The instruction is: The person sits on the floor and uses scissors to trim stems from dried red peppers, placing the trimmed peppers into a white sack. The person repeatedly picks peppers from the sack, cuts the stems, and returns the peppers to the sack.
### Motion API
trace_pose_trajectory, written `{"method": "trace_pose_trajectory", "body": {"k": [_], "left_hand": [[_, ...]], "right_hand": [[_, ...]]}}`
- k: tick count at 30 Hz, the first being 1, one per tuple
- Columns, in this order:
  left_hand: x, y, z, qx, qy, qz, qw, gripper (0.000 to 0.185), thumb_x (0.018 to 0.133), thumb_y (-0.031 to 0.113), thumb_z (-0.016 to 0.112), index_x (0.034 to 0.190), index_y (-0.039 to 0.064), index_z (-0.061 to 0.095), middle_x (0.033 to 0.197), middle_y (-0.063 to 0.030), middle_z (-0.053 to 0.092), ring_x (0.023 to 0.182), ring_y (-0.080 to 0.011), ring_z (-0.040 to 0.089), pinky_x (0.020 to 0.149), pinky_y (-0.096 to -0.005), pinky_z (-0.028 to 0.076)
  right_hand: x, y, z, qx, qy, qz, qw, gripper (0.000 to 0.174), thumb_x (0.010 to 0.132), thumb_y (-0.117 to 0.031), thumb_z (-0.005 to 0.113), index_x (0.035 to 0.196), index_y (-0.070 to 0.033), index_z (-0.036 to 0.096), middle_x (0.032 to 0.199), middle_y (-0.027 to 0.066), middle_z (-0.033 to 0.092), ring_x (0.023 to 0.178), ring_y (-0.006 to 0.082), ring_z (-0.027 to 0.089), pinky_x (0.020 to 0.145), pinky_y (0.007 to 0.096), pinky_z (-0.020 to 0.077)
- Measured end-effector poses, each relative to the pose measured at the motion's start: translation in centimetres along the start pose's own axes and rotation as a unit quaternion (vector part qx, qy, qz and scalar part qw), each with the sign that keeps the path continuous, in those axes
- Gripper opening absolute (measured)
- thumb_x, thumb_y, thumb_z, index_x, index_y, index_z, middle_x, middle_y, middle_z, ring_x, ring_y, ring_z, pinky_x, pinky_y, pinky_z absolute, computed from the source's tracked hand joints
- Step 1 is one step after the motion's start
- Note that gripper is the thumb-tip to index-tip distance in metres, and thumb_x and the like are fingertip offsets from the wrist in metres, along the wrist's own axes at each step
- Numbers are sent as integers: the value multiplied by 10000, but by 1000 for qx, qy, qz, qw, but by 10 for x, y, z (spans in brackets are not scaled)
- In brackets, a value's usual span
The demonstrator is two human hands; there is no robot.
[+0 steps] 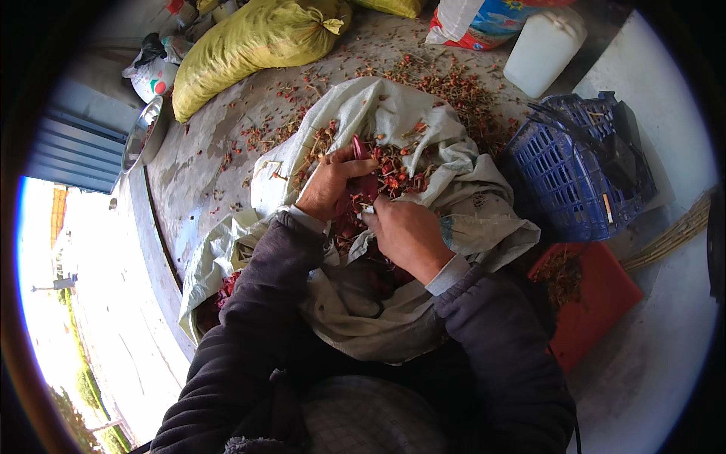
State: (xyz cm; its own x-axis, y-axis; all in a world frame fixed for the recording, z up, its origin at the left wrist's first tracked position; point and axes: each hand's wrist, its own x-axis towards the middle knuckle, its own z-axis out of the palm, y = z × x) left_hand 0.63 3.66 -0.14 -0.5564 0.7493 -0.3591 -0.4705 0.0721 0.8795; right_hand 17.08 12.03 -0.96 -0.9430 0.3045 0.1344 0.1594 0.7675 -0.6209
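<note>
Dried dark red chili peppers (363, 184) are gripped in my left hand (332, 184), with one pointed tip standing above the thumb. My right hand (409, 235) is closed at their lower end, with its thumb and finger pinched together. A small pale piece (368, 210) shows at those fingertips; what it is cannot be told. Both hands are over a white woven sack (363, 102) spread in front of me. Red stem caps with dry stalks (394, 179) lie on the cloth just beyond my hands. More dark red peppers (391, 272) sit in shadow below my right wrist.
Loose stem caps (465, 93) litter the concrete floor (187, 153). A full yellow sack (255, 48) lies at the back, near a metal basin (148, 136). To the right are a white jerrycan (544, 54), a blue plastic crate (573, 170), a red dustpan-like container (595, 301) and a broom (675, 230).
</note>
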Motion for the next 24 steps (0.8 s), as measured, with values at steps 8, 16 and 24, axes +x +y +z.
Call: {"method": "trace_pose_trajectory", "body": {"k": [8,16,24], "left_hand": [[93,-23,-27,588,119,128,790,295,744,269,728,943,53,747,933,-212,720,886,-417,692,828,-454,565],[108,-37,-30,651,117,113,741,300,762,271,740,957,44,745,870,-179,723,843,-346,712,781,-435,568],[12,18,-34,345,62,68,934,189,882,83,709,1032,-22,663,741,-50,664,632,-134,644,588,-300,525]], "right_hand": [[-14,-2,11,-107,-41,-102,988,43,767,-62,674,742,-74,707,738,143,701,713,329,716,613,437,553],[-13,0,5,-119,-44,-90,988,49,755,-67,689,770,-84,732,774,141,720,752,316,727,628,428,555],[7,-4,-8,-59,63,-23,996,121,884,-178,660,844,-65,643,704,163,670,703,376,686,615,492,524]]}}
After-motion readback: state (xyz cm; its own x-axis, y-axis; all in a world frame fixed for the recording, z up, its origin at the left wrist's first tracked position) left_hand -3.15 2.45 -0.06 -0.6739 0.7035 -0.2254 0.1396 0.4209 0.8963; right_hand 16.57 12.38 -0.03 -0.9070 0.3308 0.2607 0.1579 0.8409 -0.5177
